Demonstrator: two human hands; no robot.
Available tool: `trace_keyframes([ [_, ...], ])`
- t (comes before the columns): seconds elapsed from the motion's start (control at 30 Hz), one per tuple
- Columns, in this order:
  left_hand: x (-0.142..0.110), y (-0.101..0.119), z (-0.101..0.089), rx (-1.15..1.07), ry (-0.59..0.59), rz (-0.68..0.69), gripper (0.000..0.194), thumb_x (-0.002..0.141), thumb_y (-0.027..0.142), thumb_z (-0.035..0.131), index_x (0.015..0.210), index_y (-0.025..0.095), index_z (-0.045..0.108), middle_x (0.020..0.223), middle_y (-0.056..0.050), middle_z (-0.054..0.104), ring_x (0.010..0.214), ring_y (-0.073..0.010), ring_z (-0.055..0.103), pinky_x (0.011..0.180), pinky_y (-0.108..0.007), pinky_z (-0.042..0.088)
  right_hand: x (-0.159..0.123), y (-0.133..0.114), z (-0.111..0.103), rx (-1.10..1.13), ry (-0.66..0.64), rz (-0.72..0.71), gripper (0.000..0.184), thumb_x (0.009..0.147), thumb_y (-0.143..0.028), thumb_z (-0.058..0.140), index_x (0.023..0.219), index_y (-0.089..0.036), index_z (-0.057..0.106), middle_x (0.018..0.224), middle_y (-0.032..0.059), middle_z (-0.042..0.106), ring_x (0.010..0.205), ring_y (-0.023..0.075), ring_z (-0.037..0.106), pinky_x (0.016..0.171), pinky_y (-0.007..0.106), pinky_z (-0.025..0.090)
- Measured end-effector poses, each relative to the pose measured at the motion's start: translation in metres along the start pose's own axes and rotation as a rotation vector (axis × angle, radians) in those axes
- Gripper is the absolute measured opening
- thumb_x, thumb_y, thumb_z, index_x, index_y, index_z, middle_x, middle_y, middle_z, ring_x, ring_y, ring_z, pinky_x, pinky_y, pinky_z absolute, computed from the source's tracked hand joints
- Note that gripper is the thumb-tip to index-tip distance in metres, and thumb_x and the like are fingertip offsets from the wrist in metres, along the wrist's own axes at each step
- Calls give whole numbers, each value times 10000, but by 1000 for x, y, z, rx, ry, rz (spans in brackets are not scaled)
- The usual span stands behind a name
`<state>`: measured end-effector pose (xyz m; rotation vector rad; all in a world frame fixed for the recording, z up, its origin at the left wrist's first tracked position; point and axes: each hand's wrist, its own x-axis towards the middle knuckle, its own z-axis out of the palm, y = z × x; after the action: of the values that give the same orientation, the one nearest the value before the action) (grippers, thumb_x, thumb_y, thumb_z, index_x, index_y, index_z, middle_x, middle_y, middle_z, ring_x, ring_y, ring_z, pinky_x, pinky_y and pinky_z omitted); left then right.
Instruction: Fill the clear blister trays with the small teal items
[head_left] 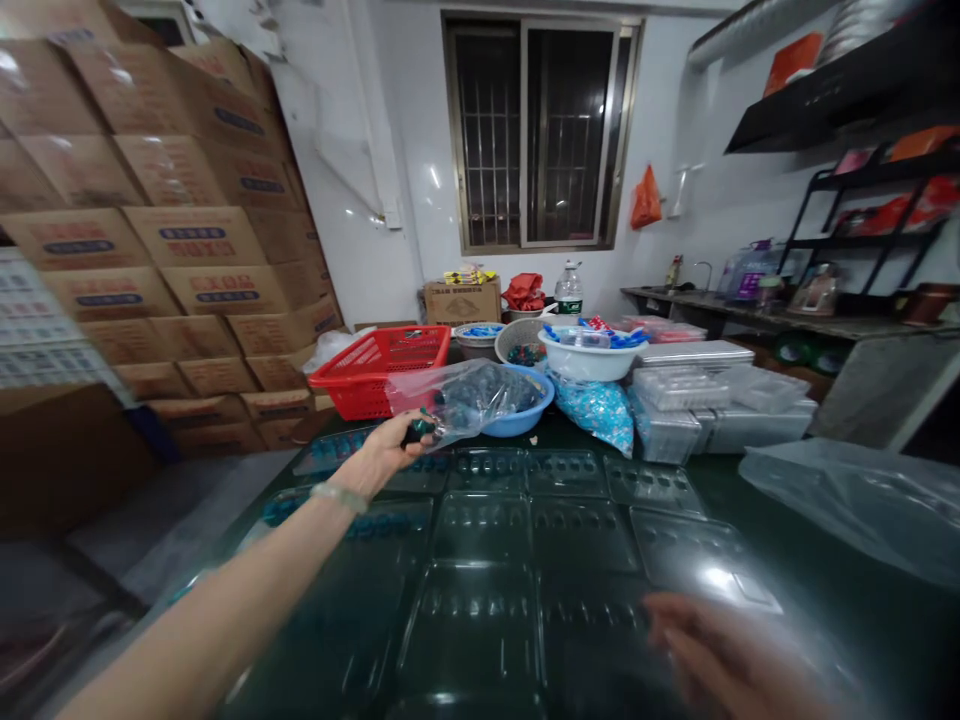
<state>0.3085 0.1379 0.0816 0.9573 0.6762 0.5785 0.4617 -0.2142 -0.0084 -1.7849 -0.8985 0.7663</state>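
My left hand (386, 448) reaches out over the table, its fingers closed around some small dark green glossy pieces (418, 430) whose kind I cannot make out. Just beyond it, a clear plastic bag (457, 405) with dark contents lies over a blue basin (525, 420). Low on the right, my right hand (705, 645) is smeared by motion above the clear plastic trays (480, 625). These trays, with moulded hollows, lie in rows on the dark green table. Blue-green pieces (386, 522) sit in trays on the left.
A red basket (382, 365) stands behind my left hand. Further right are a white basin (592, 360), a bag of blue pieces (596, 410) and stacked clear trays (675, 420). A loose plastic sheet (862, 500) lies at the right. Cardboard boxes (195, 240) are piled at left.
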Motion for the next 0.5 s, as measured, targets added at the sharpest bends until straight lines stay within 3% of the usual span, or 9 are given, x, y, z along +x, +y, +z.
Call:
trace_keyframes([
  [0.1,-64,-31,-13,-58,4,-107,79,764,158,498,831,126,524,683,-2,538,410,-41,435,309,-144,324,9,-37,41,70,-108,-148,303,764,-408,457,980,-220,556,802,52,608,543,123,558,402,192,431],
  [0.27,-165,-82,-4,-223,54,-194,85,690,101,546,749,152,514,627,-12,539,340,-34,419,235,-119,247,20,-75,119,63,-226,-519,265,783,-214,459,1038,-251,518,881,17,559,629,94,534,542,205,447],
  [0.37,-191,-97,-2,-399,138,-211,63,687,107,553,730,146,528,574,-2,526,332,-50,442,248,-136,312,15,-80,150,19,-245,-596,345,747,-149,493,1068,-274,495,890,-4,541,642,86,516,564,202,434],
  [0.5,-197,-110,-12,-468,256,-162,125,662,104,590,771,150,549,601,-4,552,357,-57,475,283,-139,364,4,-76,168,-104,-216,-613,323,720,-145,535,1021,-260,517,882,-6,518,665,94,496,596,212,415],
])
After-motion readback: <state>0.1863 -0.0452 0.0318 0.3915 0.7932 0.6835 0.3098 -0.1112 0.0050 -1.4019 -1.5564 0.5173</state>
